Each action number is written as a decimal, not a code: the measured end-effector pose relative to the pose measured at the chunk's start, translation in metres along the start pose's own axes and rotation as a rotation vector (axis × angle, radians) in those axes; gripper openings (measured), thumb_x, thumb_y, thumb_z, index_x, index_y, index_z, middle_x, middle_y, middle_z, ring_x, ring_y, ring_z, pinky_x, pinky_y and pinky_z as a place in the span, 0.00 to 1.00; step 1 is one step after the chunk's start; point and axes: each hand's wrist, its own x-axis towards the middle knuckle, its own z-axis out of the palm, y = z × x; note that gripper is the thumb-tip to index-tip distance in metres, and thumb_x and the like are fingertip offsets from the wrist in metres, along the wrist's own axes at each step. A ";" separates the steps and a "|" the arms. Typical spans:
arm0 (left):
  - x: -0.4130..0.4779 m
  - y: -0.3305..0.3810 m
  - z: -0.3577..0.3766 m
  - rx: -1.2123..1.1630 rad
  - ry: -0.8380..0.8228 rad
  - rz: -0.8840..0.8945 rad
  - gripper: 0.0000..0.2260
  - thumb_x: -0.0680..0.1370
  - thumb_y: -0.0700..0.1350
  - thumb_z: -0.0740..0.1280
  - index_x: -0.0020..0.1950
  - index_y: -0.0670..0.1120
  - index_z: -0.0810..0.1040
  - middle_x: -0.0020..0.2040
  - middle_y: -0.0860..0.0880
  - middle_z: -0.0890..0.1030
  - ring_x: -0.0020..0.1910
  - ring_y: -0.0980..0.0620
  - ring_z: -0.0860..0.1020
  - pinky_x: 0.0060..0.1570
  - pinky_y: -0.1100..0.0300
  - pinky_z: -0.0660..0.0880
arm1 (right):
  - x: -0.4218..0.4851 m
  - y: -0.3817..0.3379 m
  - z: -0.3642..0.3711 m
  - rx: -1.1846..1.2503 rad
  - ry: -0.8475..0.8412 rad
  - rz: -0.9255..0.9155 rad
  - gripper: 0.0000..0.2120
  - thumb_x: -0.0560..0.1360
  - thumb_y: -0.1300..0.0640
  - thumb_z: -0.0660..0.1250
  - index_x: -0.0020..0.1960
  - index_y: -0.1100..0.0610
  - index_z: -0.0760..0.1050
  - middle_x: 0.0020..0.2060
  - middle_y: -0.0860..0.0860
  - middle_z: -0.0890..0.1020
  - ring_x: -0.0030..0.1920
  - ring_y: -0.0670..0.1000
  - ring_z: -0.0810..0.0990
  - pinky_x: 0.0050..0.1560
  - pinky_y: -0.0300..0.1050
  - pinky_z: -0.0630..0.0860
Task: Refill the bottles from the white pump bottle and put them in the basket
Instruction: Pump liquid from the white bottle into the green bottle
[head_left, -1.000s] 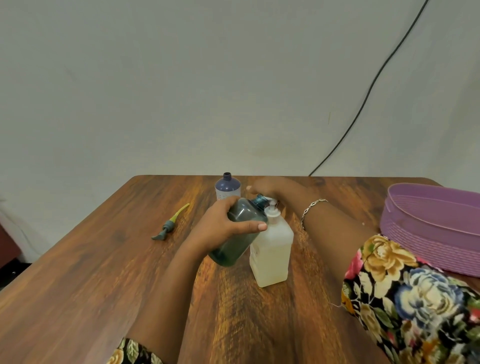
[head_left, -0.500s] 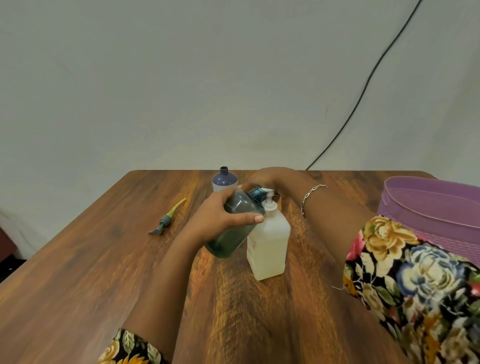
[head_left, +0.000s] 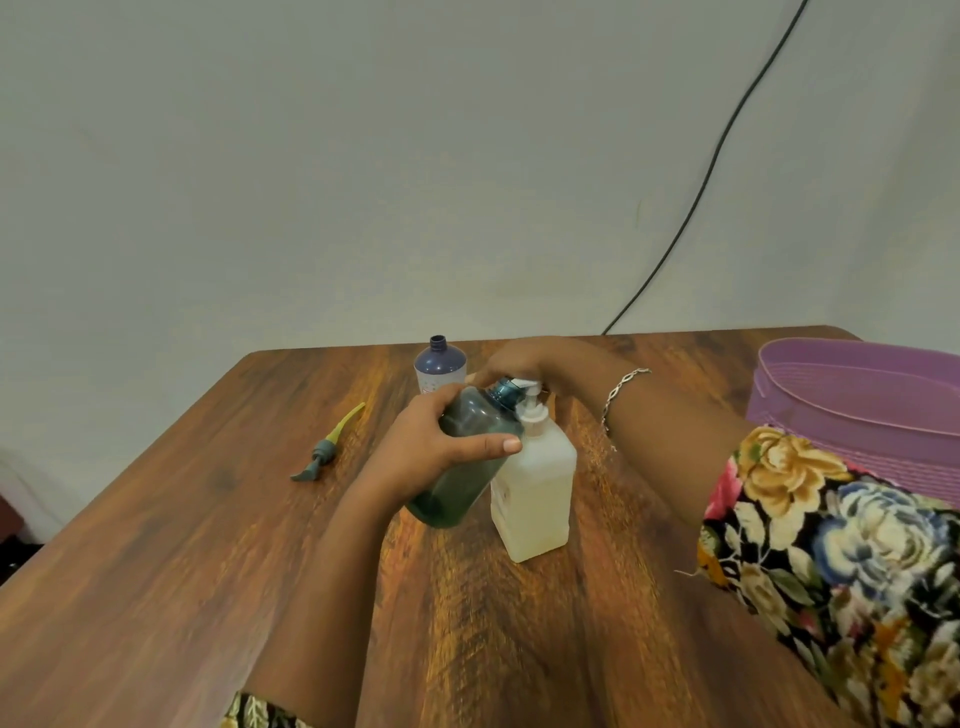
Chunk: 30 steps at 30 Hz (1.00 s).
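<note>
A white pump bottle (head_left: 535, 488) stands mid-table. My left hand (head_left: 431, 447) grips a dark green bottle (head_left: 462, 467), tilted with its open neck right at the pump's spout. My right hand (head_left: 514, 361) rests on top of the pump head, fingers draped over it; the spout tip is hidden between the hand and the green neck. A purple bottle (head_left: 439, 366) with no cap stands upright behind them. The purple basket (head_left: 852, 410) sits at the right edge of the table.
A loose pump top with a yellow tube (head_left: 327, 444) lies on the wooden table (head_left: 156, 571) to the left. A black cable (head_left: 691, 208) runs down the wall behind. My floral sleeve (head_left: 831, 551) fills the lower right.
The pump head has risen since a second ago, with my right hand still on it. The green bottle stays held at the spout. The view shifted slightly.
</note>
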 end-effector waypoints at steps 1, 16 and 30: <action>0.000 0.002 -0.002 0.005 0.001 0.005 0.42 0.53 0.69 0.68 0.63 0.50 0.72 0.55 0.52 0.78 0.52 0.52 0.78 0.54 0.55 0.76 | -0.002 -0.001 -0.002 0.016 -0.021 -0.012 0.11 0.80 0.53 0.58 0.56 0.60 0.70 0.41 0.56 0.74 0.41 0.53 0.74 0.40 0.43 0.70; 0.002 -0.003 0.002 -0.007 -0.006 -0.008 0.38 0.53 0.68 0.68 0.59 0.51 0.73 0.52 0.54 0.79 0.50 0.54 0.78 0.49 0.61 0.76 | 0.022 0.007 0.004 -0.107 0.171 -0.005 0.13 0.78 0.53 0.63 0.42 0.62 0.75 0.35 0.54 0.75 0.30 0.49 0.73 0.33 0.41 0.70; 0.000 -0.002 0.001 -0.009 -0.021 -0.024 0.39 0.57 0.66 0.74 0.62 0.48 0.73 0.54 0.51 0.79 0.51 0.52 0.77 0.49 0.61 0.76 | 0.024 0.005 0.006 -0.328 0.185 0.029 0.14 0.78 0.57 0.62 0.35 0.62 0.71 0.30 0.54 0.72 0.27 0.49 0.70 0.29 0.39 0.69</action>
